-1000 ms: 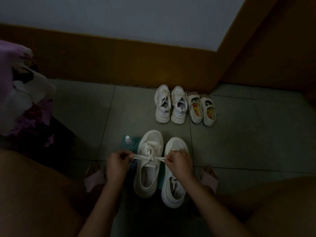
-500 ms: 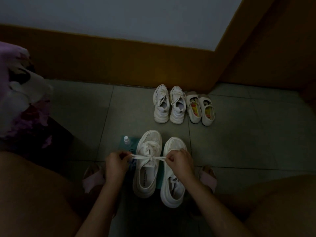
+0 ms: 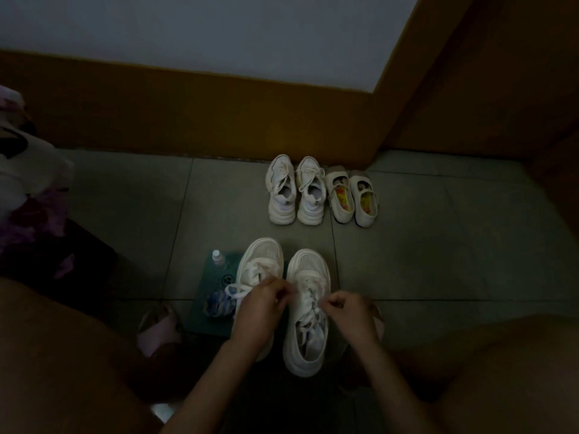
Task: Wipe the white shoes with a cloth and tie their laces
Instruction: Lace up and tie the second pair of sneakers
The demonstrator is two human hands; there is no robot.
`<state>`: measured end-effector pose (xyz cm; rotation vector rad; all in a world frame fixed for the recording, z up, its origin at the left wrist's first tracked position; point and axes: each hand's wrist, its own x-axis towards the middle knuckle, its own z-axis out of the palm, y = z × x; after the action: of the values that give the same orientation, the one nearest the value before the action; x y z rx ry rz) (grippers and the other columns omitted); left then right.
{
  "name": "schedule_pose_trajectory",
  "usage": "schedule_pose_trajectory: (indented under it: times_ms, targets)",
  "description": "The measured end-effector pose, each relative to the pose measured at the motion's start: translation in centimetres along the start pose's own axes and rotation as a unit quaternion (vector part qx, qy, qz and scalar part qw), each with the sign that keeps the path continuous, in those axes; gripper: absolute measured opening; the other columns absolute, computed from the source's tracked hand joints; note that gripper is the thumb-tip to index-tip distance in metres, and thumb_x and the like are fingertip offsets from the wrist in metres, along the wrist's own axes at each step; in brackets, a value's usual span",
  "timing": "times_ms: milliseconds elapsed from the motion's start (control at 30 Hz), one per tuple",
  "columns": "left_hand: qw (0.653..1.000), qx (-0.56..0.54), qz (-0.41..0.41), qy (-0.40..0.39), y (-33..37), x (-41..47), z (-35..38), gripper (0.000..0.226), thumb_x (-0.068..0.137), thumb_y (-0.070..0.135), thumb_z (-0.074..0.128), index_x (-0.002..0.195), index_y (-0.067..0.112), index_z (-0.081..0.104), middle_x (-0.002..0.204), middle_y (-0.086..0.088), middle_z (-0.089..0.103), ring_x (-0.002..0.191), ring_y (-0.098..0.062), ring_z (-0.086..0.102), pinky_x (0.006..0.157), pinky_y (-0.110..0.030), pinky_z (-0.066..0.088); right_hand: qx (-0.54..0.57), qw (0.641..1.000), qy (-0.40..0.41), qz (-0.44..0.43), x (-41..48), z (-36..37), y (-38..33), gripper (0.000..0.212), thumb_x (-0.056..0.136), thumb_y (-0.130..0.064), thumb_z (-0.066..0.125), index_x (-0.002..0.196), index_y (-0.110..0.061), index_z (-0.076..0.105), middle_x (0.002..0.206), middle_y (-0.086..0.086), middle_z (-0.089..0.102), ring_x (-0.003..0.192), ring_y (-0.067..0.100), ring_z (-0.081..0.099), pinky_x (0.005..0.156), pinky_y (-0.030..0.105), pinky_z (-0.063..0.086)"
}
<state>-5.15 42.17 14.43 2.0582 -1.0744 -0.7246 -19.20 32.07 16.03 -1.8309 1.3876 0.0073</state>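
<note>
The right shoe (image 3: 305,349) stands toe-away just in front of the person, and its lace (image 3: 308,292) lies loose and untied across the tongue. The right hand (image 3: 352,313) sits at the shoe's outer edge with thumb and forefinger closed in a pinch on a strand of that lace. The left hand (image 3: 258,308) has its fingers curled at the inner edge of the lacing, but the light is too dim to tell whether a strand lies between them. That hand reaches across the left shoe (image 3: 261,261), which stands just beside its partner and seems already tied, with a bow (image 3: 234,291) hanging off its outer side. The step in hand looks like the start of the 2nd knot. The likeliest trouble is the left forearm or wrist dragging over the finished bow and pulling it undone. The gloom could also lead to a wrong strand being picked up, or to uneven ends that leave a lopsided, slack knot. A hard pull could slide the light shoe towards the person. Both shoes rest on a green mat (image 3: 200,317), where the striped cloth (image 3: 217,305) lies crumpled beside the left shoe and a small bottle (image 3: 216,258) stands at the far corner, near enough to be knocked over. Further off on the tiled floor (image 3: 438,245), 2 sneakers (image 3: 294,195) and 2 strap shoes (image 3: 352,198) line up near the wall.
</note>
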Motion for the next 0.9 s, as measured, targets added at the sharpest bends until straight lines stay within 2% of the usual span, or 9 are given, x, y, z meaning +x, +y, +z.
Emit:
schedule_pose_trajectory:
  times_ms: [67,167,267,367,467,600,700,800,900]
  targets:
    - [1.0,0.005,0.008,-0.022,0.1,-0.3,0.9,0.016,0.086,0.011,0.062,0.097,0.018,0.07,0.105,0.002,0.065,0.093,-0.013,0.06,0.079,-0.021,0.045,-0.06,0.998,0.021,-0.003,-1.0,0.7,0.7,0.023,0.087,-0.031,0.063,0.087,-0.011,0.073,0.088,0.006,0.072,0.086,0.016,0.064,0.073,0.024,0.046]
    - [0.999,0.016,0.017,-0.035,0.1,-0.4,1.7,0.016,0.086,0.013,0.061,0.098,0.021,0.069,0.109,0.003,0.064,0.107,-0.01,0.057,0.087,-0.021,0.043,-0.22,0.975,0.032,0.004,-1.6,2.5,2.1,0.03,0.088,-0.049,0.053,0.098,-0.029,0.072,0.102,0.0,0.066,0.112,0.023,0.045,0.095,0.032,0.034]
    - [0.998,0.026,0.014,-0.047,0.0,-0.4,2.2,0.018,0.089,0.014,0.058,0.101,0.022,0.069,0.111,0.003,0.063,0.104,-0.009,0.057,0.085,-0.015,0.04,-0.273,0.96,0.064,0.001,-2.1,3.8,2.6,0.034,0.086,-0.055,0.049,0.105,-0.035,0.069,0.109,-0.003,0.059,0.113,0.021,0.04,0.093,0.033,0.03]
    - [0.998,0.026,0.02,-0.051,0.0,-0.6,2.5,0.018,0.09,0.014,0.057,0.101,0.021,0.068,0.112,0.003,0.063,0.101,-0.006,0.057,0.077,-0.005,0.034,-0.218,0.97,0.106,0.004,-2.7,4.9,2.4,0.032,0.087,-0.05,0.052,0.11,-0.033,0.067,0.111,-0.003,0.056,0.11,0.02,0.038,0.089,0.03,0.029]
    - [0.998,0.022,0.012,-0.049,-0.2,-0.7,2.6,0.019,0.092,0.013,0.054,0.104,0.02,0.067,0.115,0.003,0.061,0.103,-0.005,0.054,0.073,0.003,0.03,-0.138,0.98,0.145,0.012,-2.9,5.9,2.3,0.023,0.085,-0.038,0.061,0.102,-0.027,0.071,0.11,-0.003,0.054,0.108,0.02,0.038,0.084,0.026,0.028]
    - [0.998,0.013,0.018,-0.058,-0.4,-0.7,2.7,0.027,0.09,0.01,0.054,0.113,0.022,0.063,0.118,0.002,0.059,0.103,-0.006,0.054,0.078,-0.007,0.034,0.047,0.984,0.161,0.055,-2.4,6.0,2.2,0.007,0.082,-0.029,0.068,0.084,-0.023,0.07,0.105,-0.007,0.047,0.106,0.018,0.039,0.084,0.023,0.027]
    - [0.996,-0.003,0.038,-0.082,0.0,-0.4,2.9,0.037,0.088,0.009,0.057,0.122,0.023,0.058,0.12,0.002,0.055,0.1,-0.009,0.057,0.084,-0.017,0.043,0.26,0.958,0.105,0.065,-1.1,5.0,1.7,0.008,0.084,-0.022,0.066,0.081,-0.015,0.069,0.101,0.011,0.064,0.092,0.022,0.06,0.08,0.03,0.047]
    - [0.994,0.002,0.04,-0.106,0.5,0.3,3.5,0.032,0.087,0.015,0.061,0.119,0.015,0.06,0.119,0.0,0.053,0.096,-0.014,0.059,0.084,-0.023,0.045,0.283,0.955,0.086,0.027,0.2,3.3,0.5,0.009,0.083,-0.021,0.066,0.08,-0.013,0.069,0.092,0.016,0.066,0.087,0.027,0.064,0.08,0.04,0.052]
    - [0.994,-0.013,0.024,-0.11,0.6,1.3,3.9,0.021,0.087,0.021,0.062,0.106,0.013,0.064,0.11,-0.002,0.054,0.089,-0.014,0.058,0.078,-0.022,0.044,0.242,0.965,0.094,-0.024,1.4,1.7,-0.6,0.011,0.08,-0.023,0.068,0.072,-0.016,0.065,0.093,0.017,0.06,0.09,0.027,0.059,0.081,0.036,0.047]
